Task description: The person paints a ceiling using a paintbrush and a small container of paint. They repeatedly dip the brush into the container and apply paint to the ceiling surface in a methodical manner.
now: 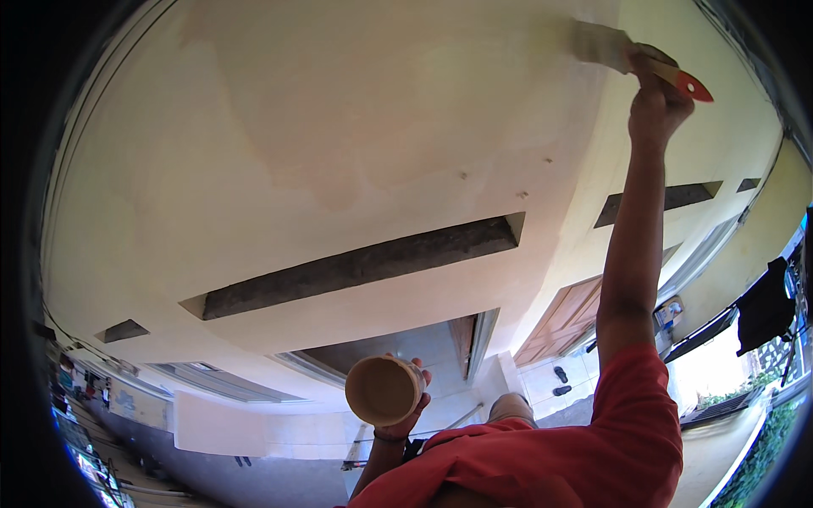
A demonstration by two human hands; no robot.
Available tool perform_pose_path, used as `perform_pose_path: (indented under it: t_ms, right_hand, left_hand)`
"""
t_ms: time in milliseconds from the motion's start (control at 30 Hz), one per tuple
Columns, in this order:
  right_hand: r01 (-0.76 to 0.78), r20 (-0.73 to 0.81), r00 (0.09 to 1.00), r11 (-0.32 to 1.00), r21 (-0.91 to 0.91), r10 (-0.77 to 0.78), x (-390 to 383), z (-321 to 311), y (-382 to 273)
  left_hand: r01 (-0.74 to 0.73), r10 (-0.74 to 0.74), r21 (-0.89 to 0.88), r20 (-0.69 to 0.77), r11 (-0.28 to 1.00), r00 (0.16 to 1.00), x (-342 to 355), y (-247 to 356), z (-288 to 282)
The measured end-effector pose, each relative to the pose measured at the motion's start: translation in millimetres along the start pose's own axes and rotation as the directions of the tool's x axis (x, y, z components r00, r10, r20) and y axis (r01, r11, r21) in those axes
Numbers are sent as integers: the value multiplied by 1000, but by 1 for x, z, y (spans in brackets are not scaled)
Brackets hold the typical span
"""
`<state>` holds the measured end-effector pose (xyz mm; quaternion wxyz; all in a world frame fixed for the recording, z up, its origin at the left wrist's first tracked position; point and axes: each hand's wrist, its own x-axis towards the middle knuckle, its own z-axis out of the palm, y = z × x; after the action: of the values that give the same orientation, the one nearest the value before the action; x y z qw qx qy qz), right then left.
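My right hand point(659, 106), at the end of a raised arm, is closed round the handle of a wide flat paintbrush point(603, 46). The red tip of the handle sticks out past the hand, and the bristles touch the upper wall point(381, 102), slightly blurred. Damp-looking pinkish patches spread over the cream wall left of the brush. Low in front of me, my left hand point(412, 415) holds a round tub point(384, 391) from its right side, fingers wrapped round it. The tub's mouth faces the camera, showing a tan inside; how much it contains I cannot tell.
A long dark slot point(364, 264) is recessed in the wall, above a doorway point(398, 343). Small plugs or stubs stick out near the slot's right end. To the right stand a wooden door point(563, 317), sandals point(561, 381) on the tiles and dark hanging cloth point(765, 309).
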<state>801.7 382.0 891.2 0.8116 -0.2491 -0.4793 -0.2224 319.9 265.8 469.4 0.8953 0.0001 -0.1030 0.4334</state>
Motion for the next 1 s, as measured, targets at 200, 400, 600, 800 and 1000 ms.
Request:
perform_pose_path:
  t_ms: [200,400,600,800,1000]
  right_hand:
    - [547,337,837,660,-515,-431,-43,60,-14]
    - [492,621,635,860,134,-460,-141,128,-85]
    - [-149,502,847,985,-91,175,-6,92,-30]
    - [304,152,944,951,-59,-293,82,61,-31]
    - [816,554,562,521,-251,-614,-78,140,-45]
  left_hand:
    - [44,-45,14,64,999,997,0,5,-14]
    - [3,-5,43,48,999,999,0,7,-13]
    - [-63,62,70,15,996,998,-7,-3,4]
    - [-12,5,49,140,999,990,-3,5,-15]
    - [-141,137,73,55,987,989,-20,10,-7]
